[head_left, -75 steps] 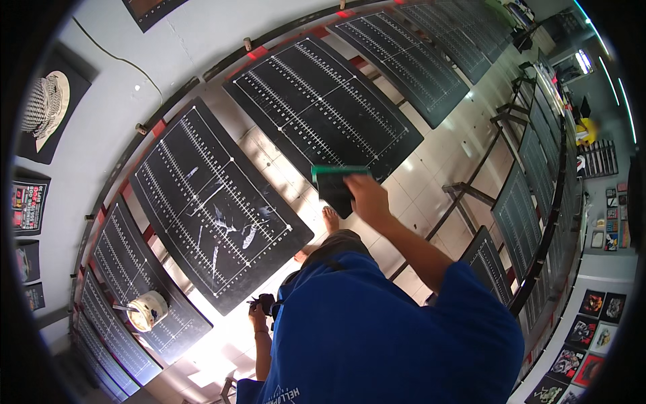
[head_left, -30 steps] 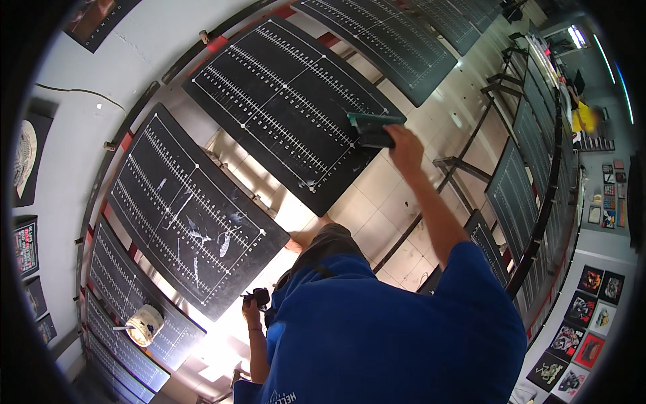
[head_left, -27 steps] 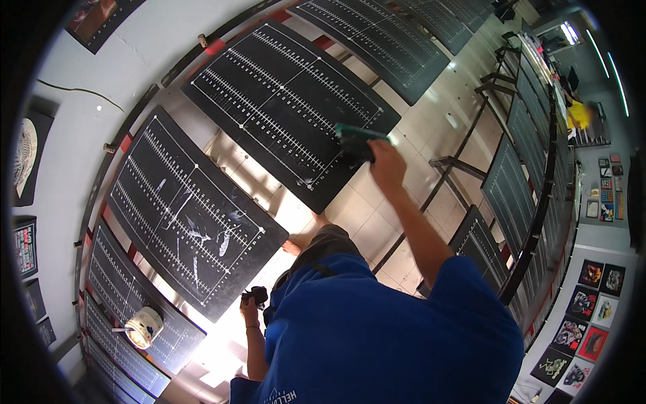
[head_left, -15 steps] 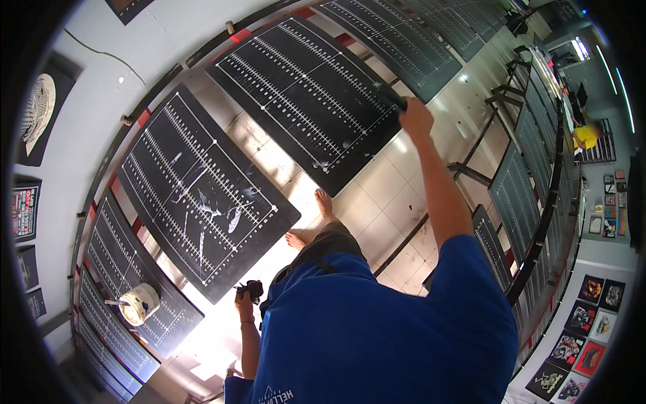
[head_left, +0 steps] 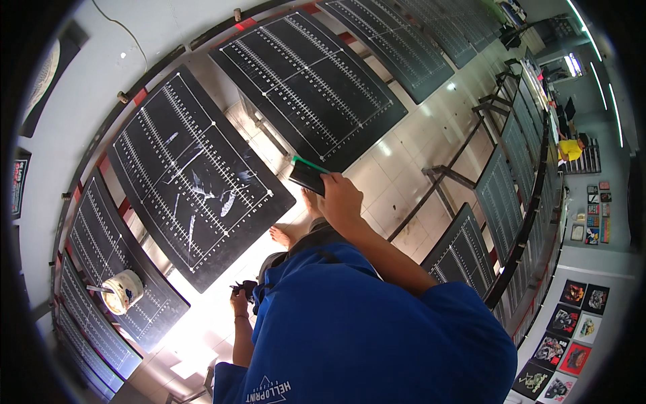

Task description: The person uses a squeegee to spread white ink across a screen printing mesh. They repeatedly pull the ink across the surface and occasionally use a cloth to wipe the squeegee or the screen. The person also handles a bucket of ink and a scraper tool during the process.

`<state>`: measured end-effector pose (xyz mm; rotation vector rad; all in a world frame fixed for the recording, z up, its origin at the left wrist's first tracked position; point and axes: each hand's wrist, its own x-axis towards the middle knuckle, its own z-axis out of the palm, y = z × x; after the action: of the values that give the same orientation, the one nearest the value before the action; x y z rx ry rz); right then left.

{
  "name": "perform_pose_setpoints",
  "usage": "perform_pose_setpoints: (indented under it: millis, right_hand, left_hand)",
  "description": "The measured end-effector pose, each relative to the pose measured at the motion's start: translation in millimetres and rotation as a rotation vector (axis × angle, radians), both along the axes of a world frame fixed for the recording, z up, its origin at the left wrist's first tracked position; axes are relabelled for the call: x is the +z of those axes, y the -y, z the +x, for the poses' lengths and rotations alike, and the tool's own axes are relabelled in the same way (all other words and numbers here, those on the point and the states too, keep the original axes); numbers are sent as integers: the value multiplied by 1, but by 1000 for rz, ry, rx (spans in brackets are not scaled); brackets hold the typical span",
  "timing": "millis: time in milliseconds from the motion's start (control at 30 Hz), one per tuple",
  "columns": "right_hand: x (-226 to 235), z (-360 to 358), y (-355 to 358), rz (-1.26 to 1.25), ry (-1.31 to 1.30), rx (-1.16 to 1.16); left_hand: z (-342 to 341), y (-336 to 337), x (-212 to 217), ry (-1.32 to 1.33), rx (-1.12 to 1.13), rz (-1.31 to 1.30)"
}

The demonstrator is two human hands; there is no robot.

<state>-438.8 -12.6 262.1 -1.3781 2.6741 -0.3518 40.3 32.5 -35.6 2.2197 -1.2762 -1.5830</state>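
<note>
My right hand [head_left: 342, 202] grips a black squeegee [head_left: 308, 176] with a green edge, in front of my body, near the close corner of a black printing board [head_left: 316, 91]. That board carries rows of white ruler marks. Down at the lower left, my left hand [head_left: 240, 303] is closed on a dark crumpled thing [head_left: 243, 289], too small to name. A second black board [head_left: 151, 175] lies to the left, marked alike. Whitish streaks and patches [head_left: 215, 192] show on its surface.
A white tub [head_left: 123, 293] with a stick in it stands on a board at the lower left. More marked boards [head_left: 387, 47] run along the rails. Metal frame arms [head_left: 452, 172] jut out on the right. Someone in a yellow shirt [head_left: 570, 149] is far off.
My right hand has swung back from the far right edge of the board toward my body with the squeegee. The left hand stays low, and the view has shifted slightly.
</note>
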Motion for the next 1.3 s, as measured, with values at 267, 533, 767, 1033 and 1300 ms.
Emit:
perform_pose_setpoints:
  millis: [267,533,767,1033,1300]
  right_hand:
    - [15,-79,-21,-244,867,-233]
    - [46,-5,80,-259,909,274]
    - [44,105,152,-333,338,794]
    - [-61,89,261,-384,-190,985]
    - [19,71,377,57,75,906]
  left_hand:
    - [-31,17,31,-100,197,-2]
    - [-2,-33,26,80,322,29]
    - [-13,-95,61,37,588,-49]
    - [-39,-153,68,1,735,-156]
    - [-36,-158,95,-18,866,-311]
